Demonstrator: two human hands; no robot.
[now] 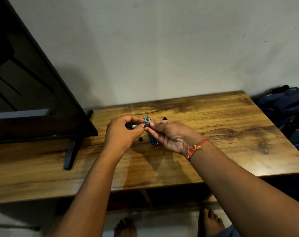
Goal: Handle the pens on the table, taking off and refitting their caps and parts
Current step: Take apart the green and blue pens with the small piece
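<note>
The black pen is held sideways. Its body is gripped in the curled left hand; its right end is pinched by fingers of the right hand.

A dark pen with a silvery band, held level above the table — beneath it, teal pens and a blue pen lie side by side, a small black cap just beside them.
</note>
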